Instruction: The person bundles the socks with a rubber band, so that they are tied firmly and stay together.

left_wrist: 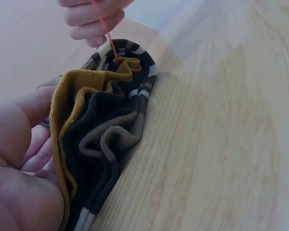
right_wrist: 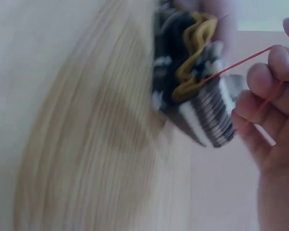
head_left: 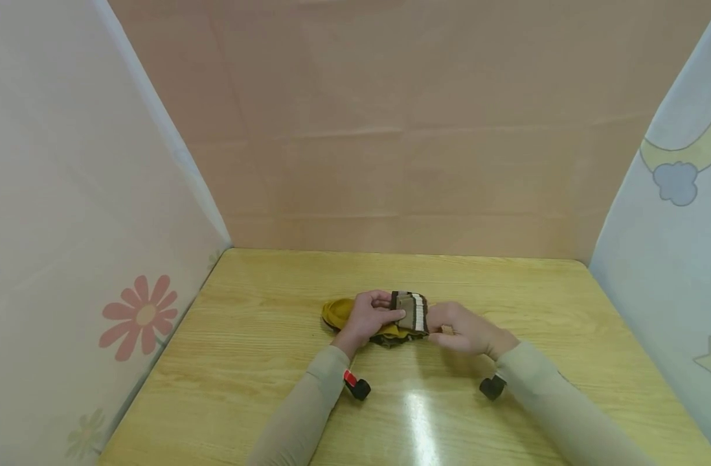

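A folded bundle of knit socks (head_left: 412, 310) in mustard, black and brown lies over the table, its striped, ribbed end facing right. My left hand (head_left: 364, 320) grips the bundle from the left, thumb across the front and fingers behind. Wavy layered edges of the socks (left_wrist: 91, 108) show in the left wrist view. From the mustard layer a red thread (right_wrist: 245, 60) runs taut to my right hand (head_left: 463, 329), whose curled fingers hold it just right of the striped end. In the right wrist view the thread passes across those fingers (right_wrist: 260, 79).
A wood-grain table (head_left: 262, 362) spreads beneath both hands. Behind it hangs a plain pinkish-brown backdrop (head_left: 402, 175); patterned cloths flank it, one with a red flower (head_left: 144, 316) at left. Small dark wrist cameras (head_left: 360, 389) stick out beneath the sleeves.
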### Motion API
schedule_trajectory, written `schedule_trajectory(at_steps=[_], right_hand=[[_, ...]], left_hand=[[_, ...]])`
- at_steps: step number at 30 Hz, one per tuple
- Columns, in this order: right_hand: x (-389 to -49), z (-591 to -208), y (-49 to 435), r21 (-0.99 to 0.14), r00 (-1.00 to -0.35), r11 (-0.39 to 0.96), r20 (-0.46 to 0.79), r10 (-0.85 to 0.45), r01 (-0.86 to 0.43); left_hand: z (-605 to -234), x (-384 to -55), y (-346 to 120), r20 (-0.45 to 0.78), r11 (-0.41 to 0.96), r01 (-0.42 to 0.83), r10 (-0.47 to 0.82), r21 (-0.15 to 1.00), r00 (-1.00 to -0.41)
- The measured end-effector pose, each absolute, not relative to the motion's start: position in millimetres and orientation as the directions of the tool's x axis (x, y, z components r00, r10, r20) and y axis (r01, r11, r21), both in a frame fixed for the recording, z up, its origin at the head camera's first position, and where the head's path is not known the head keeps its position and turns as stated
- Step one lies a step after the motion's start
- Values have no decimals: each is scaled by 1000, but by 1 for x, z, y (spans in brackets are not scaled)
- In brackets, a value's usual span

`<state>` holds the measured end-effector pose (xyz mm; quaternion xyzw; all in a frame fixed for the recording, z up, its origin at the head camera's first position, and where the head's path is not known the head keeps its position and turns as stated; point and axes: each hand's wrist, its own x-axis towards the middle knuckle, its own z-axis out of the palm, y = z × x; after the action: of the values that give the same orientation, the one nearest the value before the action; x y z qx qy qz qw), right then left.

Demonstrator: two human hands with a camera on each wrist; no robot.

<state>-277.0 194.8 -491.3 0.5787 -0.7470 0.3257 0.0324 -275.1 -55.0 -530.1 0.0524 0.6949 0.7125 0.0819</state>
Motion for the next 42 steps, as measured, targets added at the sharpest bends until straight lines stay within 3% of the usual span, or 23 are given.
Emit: schedule_trajectory(at_steps=[4,7,14,17,24,32,37,42], right_hand=[[-275,-492,198,-754,-468,47,355,-809,-655],[-275,-492,200,-871,-509,-49,331,-795,-488],[-275,-499,199,-901,-561,-340,434,-705,-269],[-275,-502,197,-891,-606,-407,440,-662,-203],[-275,-510,188,-901,-727,-382,403,-556,-207],[-275,-518,175,-869,-747,-400,468,-471,-292],[-270,-515,172,-908,-795,-298,406,-450,-295],[-267,-509,172,-930,-802,-124,363,-474,-347]], left_hand=[[-531,-276,-55,-40,-21,-45,187,999,-982],[-532,-277,-55,-37,-13,-40,183,999,-982],[-534,-277,-55,-46,-7,-48,178,999,-983],[-534,-278,-55,-52,-9,-55,174,998,-983],[-536,-279,-55,-61,2,-62,181,998,-982],[-534,-277,-55,-57,-6,-59,195,998,-979],[-533,-275,-54,-40,9,-39,168,999,-985],[-535,-276,-51,-26,69,-18,121,997,-992]])
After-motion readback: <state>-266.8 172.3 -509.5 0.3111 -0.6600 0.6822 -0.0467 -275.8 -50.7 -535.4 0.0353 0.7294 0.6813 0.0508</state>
